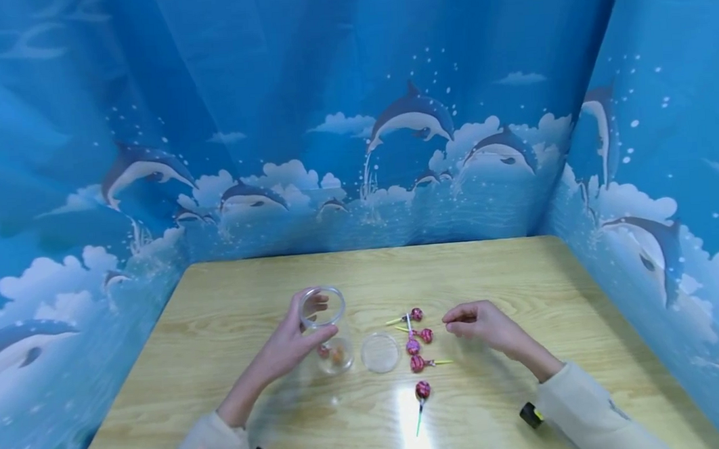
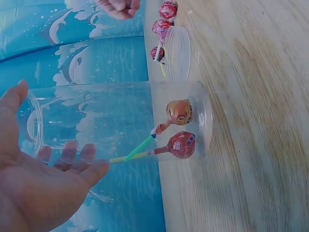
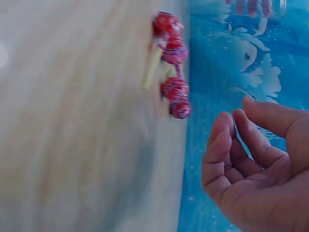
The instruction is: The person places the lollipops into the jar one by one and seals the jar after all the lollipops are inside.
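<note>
My left hand (image 1: 283, 346) grips a clear plastic jar (image 2: 111, 113) around its upper part, thumb on one side and fingers on the other. The jar stands upright on the table with its mouth uncovered. At its bottom lie an orange-wrapped lollipop (image 2: 179, 112) and a red-wrapped lollipop (image 2: 182, 145). Just right of the jar is a round clear lid (image 1: 380, 353), flat on the table. Several red and pink lollipops (image 1: 422, 389) lie in a loose column beyond the lid. To their right hovers my right hand (image 1: 489, 327), fingers loosely bent, with nothing between them.
The light wood table (image 1: 229, 292) carries all of these things. Blue dolphin-printed curtains (image 1: 305, 119) hang along its back and sides. A small black object (image 1: 531, 415) is at the right sleeve.
</note>
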Action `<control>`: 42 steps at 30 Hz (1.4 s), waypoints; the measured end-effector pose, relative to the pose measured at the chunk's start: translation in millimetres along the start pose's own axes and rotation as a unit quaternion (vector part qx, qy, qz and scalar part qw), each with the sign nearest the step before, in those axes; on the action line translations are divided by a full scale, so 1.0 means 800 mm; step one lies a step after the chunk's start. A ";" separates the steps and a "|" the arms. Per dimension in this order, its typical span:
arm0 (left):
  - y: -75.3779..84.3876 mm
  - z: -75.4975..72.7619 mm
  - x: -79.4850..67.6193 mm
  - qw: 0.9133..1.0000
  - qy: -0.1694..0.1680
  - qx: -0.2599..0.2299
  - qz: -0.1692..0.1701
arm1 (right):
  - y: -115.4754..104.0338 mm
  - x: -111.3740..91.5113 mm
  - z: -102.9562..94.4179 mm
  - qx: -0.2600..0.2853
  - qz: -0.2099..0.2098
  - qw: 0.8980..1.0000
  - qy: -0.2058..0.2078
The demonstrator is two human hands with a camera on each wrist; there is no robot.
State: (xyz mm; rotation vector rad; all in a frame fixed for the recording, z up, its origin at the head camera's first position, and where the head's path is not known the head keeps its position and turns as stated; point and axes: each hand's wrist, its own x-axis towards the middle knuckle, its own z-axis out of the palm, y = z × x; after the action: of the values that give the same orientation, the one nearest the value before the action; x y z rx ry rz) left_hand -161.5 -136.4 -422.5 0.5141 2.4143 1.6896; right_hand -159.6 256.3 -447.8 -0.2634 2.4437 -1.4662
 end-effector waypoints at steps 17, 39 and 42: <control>0.005 0.000 -0.002 1.000 -0.014 -0.020 -0.019 | 0.029 -0.011 0.028 -0.039 -0.027 0.999 -0.007; 0.006 0.001 0.000 0.999 -0.008 -0.019 -0.043 | 0.031 -0.004 0.043 -0.112 -0.032 0.993 -0.021; 0.007 0.002 0.000 0.999 -0.006 -0.018 -0.048 | 0.031 -0.004 0.045 -0.137 -0.040 0.990 -0.019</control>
State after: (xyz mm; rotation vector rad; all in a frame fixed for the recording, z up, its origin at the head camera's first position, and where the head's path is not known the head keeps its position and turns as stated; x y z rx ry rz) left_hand -159.6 -133.6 -417.8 0.3963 2.3547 1.6827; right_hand -145.3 238.7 -485.8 -0.4461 2.6285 -1.1380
